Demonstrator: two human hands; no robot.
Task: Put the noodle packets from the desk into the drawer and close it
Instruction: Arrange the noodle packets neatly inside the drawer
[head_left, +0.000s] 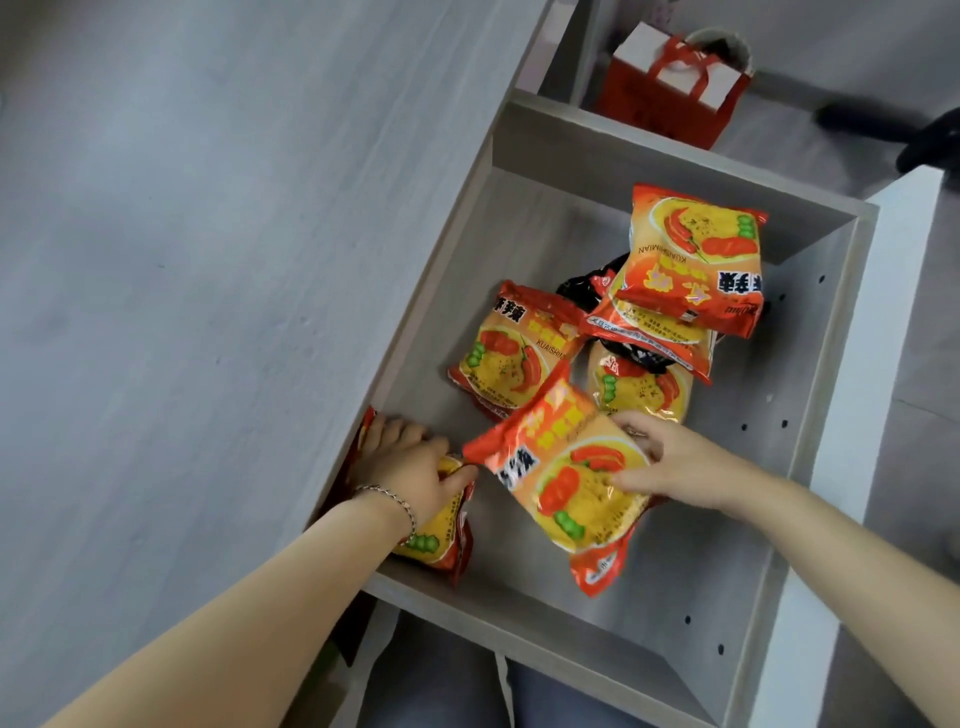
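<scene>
The right grip (670, 460) pinches an orange-and-yellow plastic noodle packet (566, 483) over the open grey wooden drawer (649, 582). The left grip (410, 462) clasps another packet (431, 540) (upright against the drawer's wall).

Quick count: six orange noodle packets (696, 260) showing, plus one dark packet (584, 283) poking out under the far pile. One open drawer (613, 150), one red gift bag (670, 88) far right, two hands.
</scene>
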